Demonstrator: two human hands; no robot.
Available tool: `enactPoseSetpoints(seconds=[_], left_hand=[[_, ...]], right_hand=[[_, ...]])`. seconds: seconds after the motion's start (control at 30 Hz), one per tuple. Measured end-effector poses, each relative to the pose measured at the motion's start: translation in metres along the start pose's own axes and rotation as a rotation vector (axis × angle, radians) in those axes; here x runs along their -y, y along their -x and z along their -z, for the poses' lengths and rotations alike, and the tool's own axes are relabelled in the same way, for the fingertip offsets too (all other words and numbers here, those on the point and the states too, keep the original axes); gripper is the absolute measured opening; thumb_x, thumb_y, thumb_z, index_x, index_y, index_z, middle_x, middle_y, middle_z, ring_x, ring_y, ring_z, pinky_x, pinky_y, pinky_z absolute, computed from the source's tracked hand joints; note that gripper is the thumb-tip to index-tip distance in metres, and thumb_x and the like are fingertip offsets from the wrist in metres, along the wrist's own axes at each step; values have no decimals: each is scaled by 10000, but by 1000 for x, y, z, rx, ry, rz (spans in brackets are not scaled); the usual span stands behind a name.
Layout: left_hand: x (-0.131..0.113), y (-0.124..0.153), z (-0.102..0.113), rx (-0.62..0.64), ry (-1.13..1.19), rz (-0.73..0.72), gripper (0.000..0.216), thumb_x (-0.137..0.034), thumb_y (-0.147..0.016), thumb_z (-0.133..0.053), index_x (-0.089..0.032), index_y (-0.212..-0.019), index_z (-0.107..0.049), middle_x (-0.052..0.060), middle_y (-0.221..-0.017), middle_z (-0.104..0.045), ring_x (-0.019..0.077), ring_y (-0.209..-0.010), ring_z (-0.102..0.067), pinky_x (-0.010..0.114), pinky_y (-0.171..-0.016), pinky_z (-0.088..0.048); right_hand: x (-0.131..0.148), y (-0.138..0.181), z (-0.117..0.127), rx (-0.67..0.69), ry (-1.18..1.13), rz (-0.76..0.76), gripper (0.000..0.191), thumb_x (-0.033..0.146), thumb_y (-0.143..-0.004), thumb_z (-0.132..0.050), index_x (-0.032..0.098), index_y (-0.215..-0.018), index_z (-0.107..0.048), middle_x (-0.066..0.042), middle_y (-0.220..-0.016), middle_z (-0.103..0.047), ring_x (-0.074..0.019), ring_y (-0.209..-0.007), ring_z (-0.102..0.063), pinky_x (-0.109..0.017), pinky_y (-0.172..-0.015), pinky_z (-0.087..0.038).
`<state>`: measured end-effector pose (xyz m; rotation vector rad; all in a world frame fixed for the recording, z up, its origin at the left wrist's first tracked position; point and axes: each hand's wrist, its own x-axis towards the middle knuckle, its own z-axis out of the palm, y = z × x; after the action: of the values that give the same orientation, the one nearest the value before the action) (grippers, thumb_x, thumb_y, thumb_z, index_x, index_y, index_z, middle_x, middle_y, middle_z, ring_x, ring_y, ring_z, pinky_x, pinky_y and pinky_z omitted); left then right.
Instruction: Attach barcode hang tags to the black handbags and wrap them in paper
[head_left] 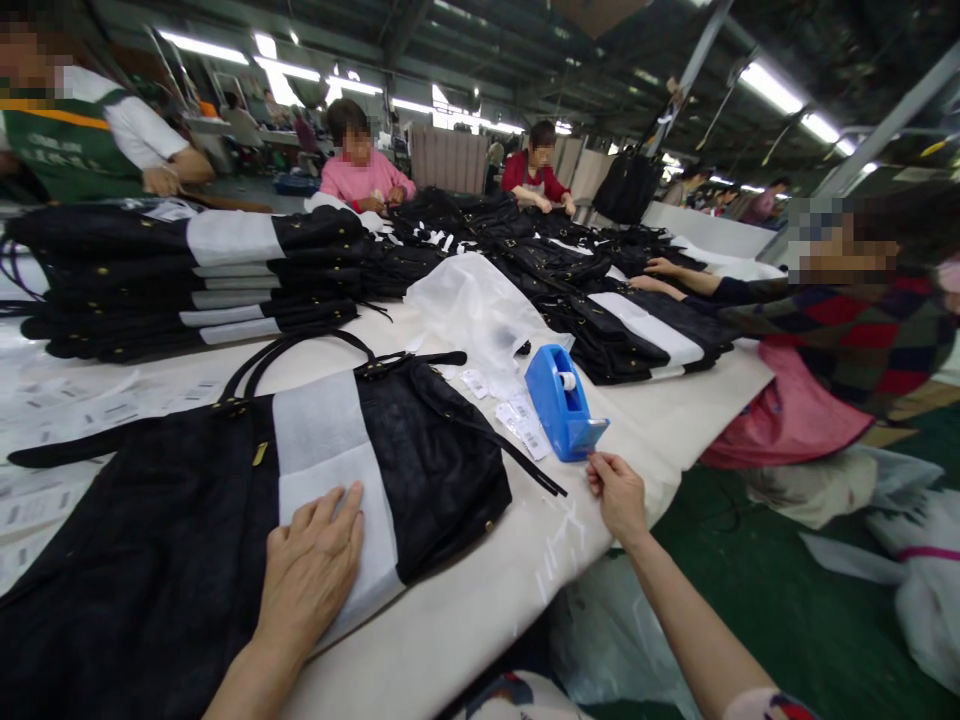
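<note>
Bag (442,470): flat on the desk (480,595), paper band (319,425) across it, left end out of view.
Left hand (315,550): fingers open, resting on the band.
Right hand (619,495): fingers pinched at the tape dispenser's (559,405) front; cannot tell whether they grip tape.
Gap: bare desk between bag and front edge.

From my spot in the room, a bare strip of the surface (480,600) runs between the near bag (225,480) and the edge, open for hands to slide along. One loose strap (532,471) pokes into it. The tape dispenser (559,410) blocks the right hand (621,495) ahead; to its right is open surface. Farther back, crumpled plastic (472,315) and bag piles (135,270) bar any low pass.
</note>
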<state>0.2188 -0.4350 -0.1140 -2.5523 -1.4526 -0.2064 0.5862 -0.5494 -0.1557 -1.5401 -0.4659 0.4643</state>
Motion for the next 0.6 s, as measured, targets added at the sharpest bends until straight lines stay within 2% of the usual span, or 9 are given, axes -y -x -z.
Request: enactPoseSetpoints(seconds=[0.07, 0.13, 0.2, 0.3, 0.37, 0.43, 0.53, 0.6], left_hand=[[0, 1, 0, -9, 14, 4, 410, -254, -890, -292, -195, -1261, -455, 91, -1223, -510, 253, -1011, -465, 371, -712, -349], [0, 2, -1, -16, 27, 1, 408, -257, -892, -288, -195, -1262, -451, 89, -1226, -507, 255, -1018, -457, 376, -718, -340], [1, 2, -1, -23, 38, 3, 406, -265, -896, -282, -193, -1259, -451, 86, -1224, -507, 255, -1011, -454, 382, -719, -331], [1, 2, -2, -33, 67, 22, 399, -275, -900, -278, -193, -1249, -454, 85, -1211, -512, 248, -995, -453, 386, -719, -320], [0, 3, -2, -29, 89, 38, 389, -269, -900, -285, -200, -1244, -454, 81, -1204, -515, 243, -998, -449, 388, -731, -316], [-1, 5, -1, -18, 110, 53, 377, -259, -896, -301, -214, -1238, -453, 73, -1198, -518, 238, -999, -447, 390, -749, -314], [-1, 6, 0, 5, 148, 84, 362, -257, -887, -332, -231, -1229, -446, 64, -1173, -525, 227, -978, -450, 384, -757, -315], [-1, 6, -1, 8, 167, 111, 357, -264, -884, -342, -234, -1227, -437, 63, -1160, -522, 224, -970, -447, 383, -755, -317]], right_hand=[[5, 11, 7, 9, 149, 62, 301, 447, -709, -608, 152, -760, -586, 23, -574, -545, -82, -474, -453, -206, -432, -365], [16, 22, 14, 35, 338, 192, 286, 441, -757, -557, 161, -798, -593, 13, -604, -562, -104, -517, -498, -227, -484, -409], [36, 29, 17, 126, 524, 410, 238, 390, -799, -522, 169, -842, -598, -9, -676, -593, -128, -604, -547, -252, -570, -445], [80, 35, 8, 385, 715, 808, 147, 261, -834, -495, 177, -901, -596, -40, -783, -612, -144, -715, -570, -271, -670, -452], [113, 39, -11, 577, 767, 1018, 142, 196, -838, -486, 183, -934, -590, -51, -794, -608, -146, -732, -564, -267, -672, -444], [144, 46, -39, 789, 772, 1159, 162, 159, -840, -475, 189, -961, -580, -52, -776, -596, -140, -708, -549, -255, -641, -427], [176, 60, -94, 1172, 736, 1235, 177, 161, -864, -436, 187, -980, -567, -44, -732, -562, -118, -647, -514, -231, -577, -387], [183, 67, -137, 1406, 729, 1235, 187, 200, -890, -396, 183, -959, -569, -38, -723, -544, -106, -629, -500, -219, -565, -372]])
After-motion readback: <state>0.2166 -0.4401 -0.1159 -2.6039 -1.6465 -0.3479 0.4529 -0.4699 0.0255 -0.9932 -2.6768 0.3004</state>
